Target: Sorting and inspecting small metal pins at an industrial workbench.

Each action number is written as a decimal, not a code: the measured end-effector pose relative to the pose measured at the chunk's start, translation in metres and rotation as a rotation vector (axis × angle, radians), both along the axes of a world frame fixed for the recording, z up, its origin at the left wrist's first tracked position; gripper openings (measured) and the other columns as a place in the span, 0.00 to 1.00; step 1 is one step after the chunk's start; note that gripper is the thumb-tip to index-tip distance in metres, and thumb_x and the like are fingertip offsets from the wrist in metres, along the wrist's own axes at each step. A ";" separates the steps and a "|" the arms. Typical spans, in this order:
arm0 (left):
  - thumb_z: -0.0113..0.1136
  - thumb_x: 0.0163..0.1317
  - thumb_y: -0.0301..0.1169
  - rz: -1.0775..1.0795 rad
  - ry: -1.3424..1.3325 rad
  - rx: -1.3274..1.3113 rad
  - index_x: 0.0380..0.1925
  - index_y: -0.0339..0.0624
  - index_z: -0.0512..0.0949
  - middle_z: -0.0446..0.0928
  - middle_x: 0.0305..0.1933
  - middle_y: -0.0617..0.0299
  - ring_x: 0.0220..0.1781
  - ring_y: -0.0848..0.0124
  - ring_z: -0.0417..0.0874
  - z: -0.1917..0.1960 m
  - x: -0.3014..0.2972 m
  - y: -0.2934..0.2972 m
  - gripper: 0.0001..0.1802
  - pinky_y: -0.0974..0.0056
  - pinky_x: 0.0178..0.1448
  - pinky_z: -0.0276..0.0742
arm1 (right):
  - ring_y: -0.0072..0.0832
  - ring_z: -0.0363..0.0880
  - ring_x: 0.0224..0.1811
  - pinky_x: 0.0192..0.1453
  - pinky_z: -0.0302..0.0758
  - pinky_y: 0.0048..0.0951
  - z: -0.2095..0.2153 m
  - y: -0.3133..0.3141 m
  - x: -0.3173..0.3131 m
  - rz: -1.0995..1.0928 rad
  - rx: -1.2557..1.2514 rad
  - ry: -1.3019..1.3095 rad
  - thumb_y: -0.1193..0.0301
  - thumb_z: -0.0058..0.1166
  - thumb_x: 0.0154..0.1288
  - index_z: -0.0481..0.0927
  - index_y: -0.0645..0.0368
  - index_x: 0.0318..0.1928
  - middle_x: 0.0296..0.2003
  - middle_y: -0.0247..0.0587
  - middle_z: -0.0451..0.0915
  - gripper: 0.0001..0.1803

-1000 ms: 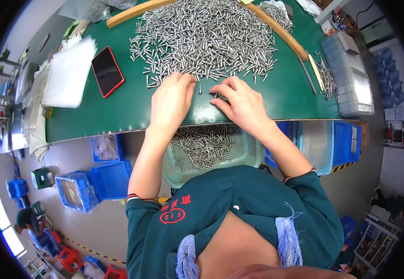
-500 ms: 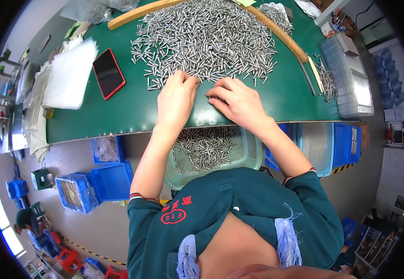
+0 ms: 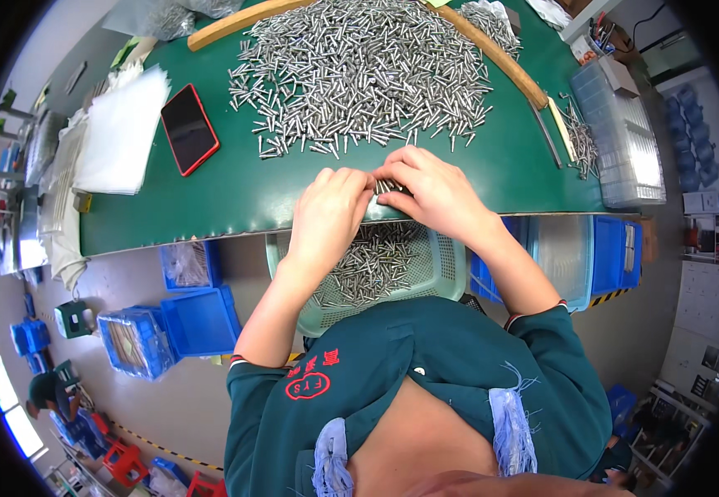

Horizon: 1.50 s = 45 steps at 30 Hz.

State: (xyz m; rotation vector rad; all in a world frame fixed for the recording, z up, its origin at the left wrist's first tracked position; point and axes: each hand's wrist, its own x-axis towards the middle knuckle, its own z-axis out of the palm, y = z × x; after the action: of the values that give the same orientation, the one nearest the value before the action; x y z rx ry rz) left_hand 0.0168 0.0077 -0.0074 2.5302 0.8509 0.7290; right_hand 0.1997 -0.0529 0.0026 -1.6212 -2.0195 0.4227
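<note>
A wide heap of small silver metal pins [image 3: 359, 70] is spread over the green tabletop [image 3: 252, 195]. Close to the table's front edge, my two hands meet at the fingertips. My right hand [image 3: 436, 195] curls round a few metal pins [image 3: 388, 186], whose ends show between thumb and fingers. My left hand [image 3: 330, 214] has its fingers bent together against the right fingertips; whatever they pinch is hidden. Below the edge, in front of my body, a pale green perforated basket [image 3: 446, 269] holds many similar pins [image 3: 369, 269].
Curved wooden strips [image 3: 504, 65] border the heap. A red-edged phone [image 3: 190, 130] and white sheets [image 3: 123, 132] lie on the left. Clear plastic boxes [image 3: 620, 137] and loose longer pins [image 3: 579, 141] are at right. Blue bins [image 3: 200, 321] stand below; a person [image 3: 49, 393] sits far left.
Both hands have drawn back from the heap toward the table's front edge. My left hand has moved right and nearer, and its fingertips now meet the right hand's.
</note>
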 end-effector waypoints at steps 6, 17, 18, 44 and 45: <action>0.62 0.57 0.25 0.028 -0.046 -0.103 0.35 0.41 0.78 0.77 0.31 0.58 0.33 0.59 0.75 0.004 -0.010 -0.012 0.06 0.58 0.39 0.72 | 0.36 0.77 0.44 0.46 0.76 0.37 0.006 -0.004 -0.004 0.007 0.056 -0.015 0.63 0.64 0.56 0.79 0.55 0.44 0.41 0.35 0.75 0.16; 0.57 0.65 0.26 0.115 -0.308 -0.537 0.41 0.39 0.79 0.82 0.34 0.61 0.26 0.73 0.75 0.001 -0.020 -0.037 0.06 0.70 0.33 0.72 | 0.28 0.77 0.38 0.39 0.76 0.30 -0.002 -0.003 -0.006 0.020 0.178 -0.144 0.62 0.65 0.54 0.82 0.50 0.39 0.38 0.28 0.77 0.13; 0.56 0.67 0.26 0.145 -0.439 -0.807 0.42 0.37 0.79 0.83 0.35 0.61 0.26 0.77 0.75 -0.001 -0.022 -0.044 0.07 0.72 0.32 0.72 | 0.27 0.77 0.37 0.38 0.76 0.29 -0.003 -0.004 -0.006 0.012 0.189 -0.145 0.63 0.65 0.54 0.82 0.49 0.38 0.37 0.28 0.77 0.12; 0.51 0.71 0.35 -0.147 -0.418 -1.705 0.50 0.32 0.76 0.81 0.45 0.55 0.45 0.69 0.85 -0.006 -0.012 -0.037 0.17 0.69 0.48 0.83 | 0.29 0.79 0.44 0.46 0.76 0.29 0.015 -0.040 0.001 0.132 -0.250 0.380 0.76 0.56 0.64 0.79 0.57 0.54 0.45 0.38 0.77 0.17; 0.50 0.71 0.34 -0.153 -0.410 -1.678 0.52 0.31 0.75 0.81 0.46 0.53 0.45 0.68 0.85 -0.005 -0.013 -0.036 0.18 0.69 0.48 0.83 | 0.29 0.79 0.43 0.46 0.76 0.28 0.016 -0.040 0.000 0.125 -0.250 0.408 0.76 0.56 0.64 0.80 0.57 0.53 0.44 0.38 0.77 0.16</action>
State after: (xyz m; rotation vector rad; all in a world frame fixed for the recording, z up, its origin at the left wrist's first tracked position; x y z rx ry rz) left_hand 0.0039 -0.0282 -0.0125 0.8785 0.6149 0.1975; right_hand 0.2002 -0.0928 0.0186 -1.4055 -1.8109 0.9997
